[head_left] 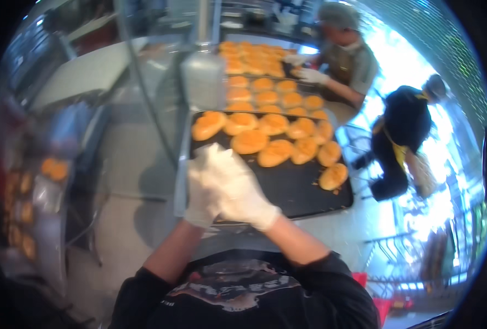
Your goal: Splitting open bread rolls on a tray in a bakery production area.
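My gloved left hand (202, 181) and gloved right hand (235, 189) are pressed close together, blurred, over the near left part of a dark baking tray (293, 194). Their fingers look closed; whatever they hold, if anything, is hidden. Just beyond them, glossy golden oval buns (249, 141) cover the back and right of the tray, and crumbs lie beside the bun (333, 176) at the right.
More bun trays stand behind (268, 97), where a gloved co-worker (345, 60) works. A pole (203, 22) rises beside them. A tray of baked goods (48, 219) is at left, a dark-clad person (400, 131) at right.
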`<control>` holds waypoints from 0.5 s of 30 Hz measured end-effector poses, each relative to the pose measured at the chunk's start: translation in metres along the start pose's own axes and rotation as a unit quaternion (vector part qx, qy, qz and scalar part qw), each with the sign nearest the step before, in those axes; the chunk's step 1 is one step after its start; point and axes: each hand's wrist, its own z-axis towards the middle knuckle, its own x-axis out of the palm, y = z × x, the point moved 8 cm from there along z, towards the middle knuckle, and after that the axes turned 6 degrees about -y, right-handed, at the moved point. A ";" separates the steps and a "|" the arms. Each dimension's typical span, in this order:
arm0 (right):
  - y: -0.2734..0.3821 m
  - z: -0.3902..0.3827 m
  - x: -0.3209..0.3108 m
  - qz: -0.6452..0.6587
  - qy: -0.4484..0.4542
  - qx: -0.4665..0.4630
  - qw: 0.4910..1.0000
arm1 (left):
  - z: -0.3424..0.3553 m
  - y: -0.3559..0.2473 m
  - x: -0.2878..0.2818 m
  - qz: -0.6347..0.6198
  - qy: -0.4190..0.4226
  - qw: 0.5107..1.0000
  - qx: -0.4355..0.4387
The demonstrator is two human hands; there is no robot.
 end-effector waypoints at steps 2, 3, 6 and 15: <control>-0.029 0.013 -0.004 -0.144 0.017 0.026 0.989 | -0.002 0.008 0.015 -0.256 0.048 0.958 -0.115; -0.042 0.021 -0.003 -0.203 0.027 0.037 0.978 | -0.006 0.008 0.024 -0.569 0.071 0.792 -0.210; -0.054 0.039 -0.001 -0.300 0.046 0.048 0.952 | -0.005 -0.012 0.021 -0.649 0.155 0.729 -0.151; -0.036 0.070 0.049 -0.137 0.122 -0.074 0.980 | -0.017 -0.001 -0.009 -0.347 0.166 0.911 -0.153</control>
